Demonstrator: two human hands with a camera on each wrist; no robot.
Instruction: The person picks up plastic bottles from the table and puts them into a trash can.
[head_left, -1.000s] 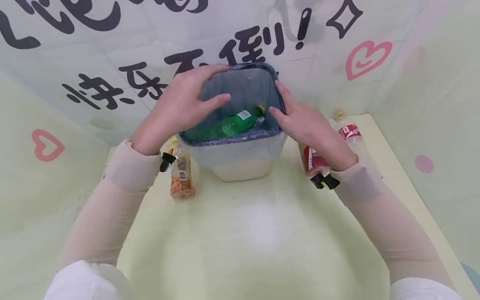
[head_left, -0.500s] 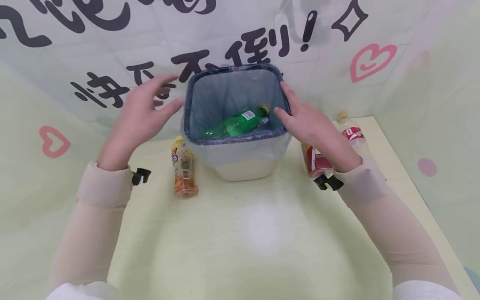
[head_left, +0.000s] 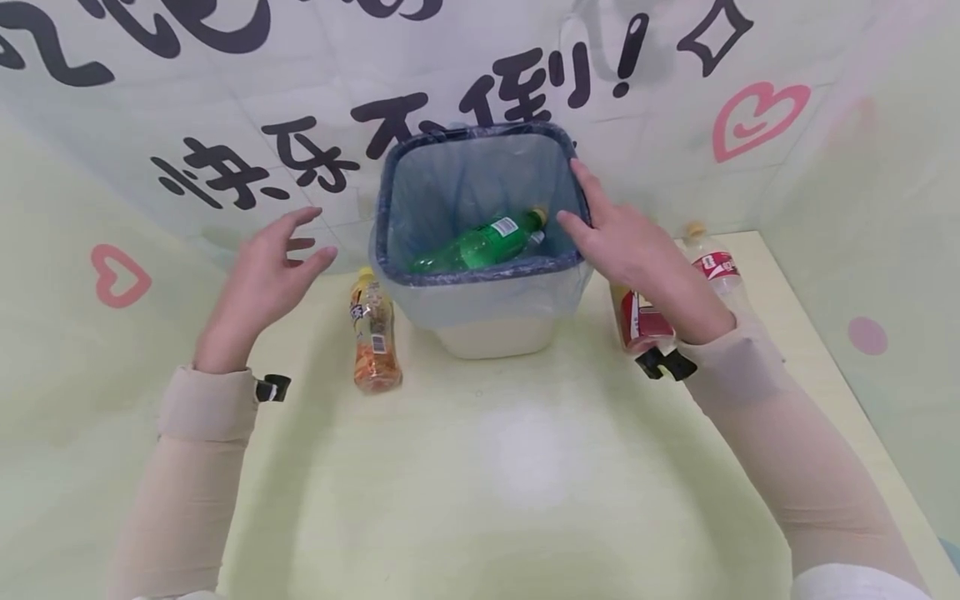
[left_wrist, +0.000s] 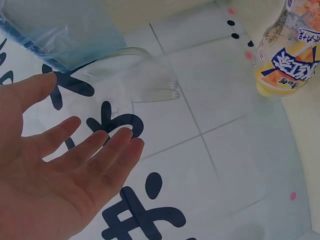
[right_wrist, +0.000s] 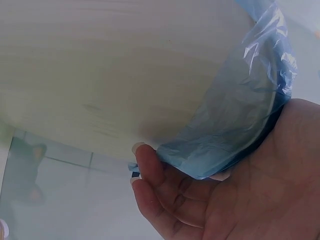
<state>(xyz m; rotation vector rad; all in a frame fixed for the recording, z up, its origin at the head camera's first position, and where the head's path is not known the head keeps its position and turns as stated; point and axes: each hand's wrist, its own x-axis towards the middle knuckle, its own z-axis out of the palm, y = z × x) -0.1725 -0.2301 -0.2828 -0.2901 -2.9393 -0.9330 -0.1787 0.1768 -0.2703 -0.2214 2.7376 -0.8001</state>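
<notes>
A white trash bin (head_left: pixel 495 336) stands at the back of the table, lined with a blue plastic bag (head_left: pixel 480 283) folded over its rim. Inside lies a green plastic bottle (head_left: pixel 480 247) with a yellow cap. My right hand (head_left: pixel 626 242) grips the bin's right rim, thumb on the inner side and fingers outside over the bag. Left of the bin, my left hand (head_left: pixel 262 279) hangs in the air with nothing in it, its fingers relaxed and apart. An orange drink bottle (head_left: pixel 375 337) with a yellow cap stands between that hand and the bin.
Behind my right forearm are a bottle with a red label (head_left: pixel 716 265) and a red-and-yellow labelled bottle (head_left: pixel 641 321). A wall with black lettering (head_left: pixel 300 154) rises right behind the bin. The pale table (head_left: pixel 510 467) extends toward me.
My left hand has let go of the bin's left rim and moved away to the left and slightly down. My right hand keeps its hold on the right rim.
</notes>
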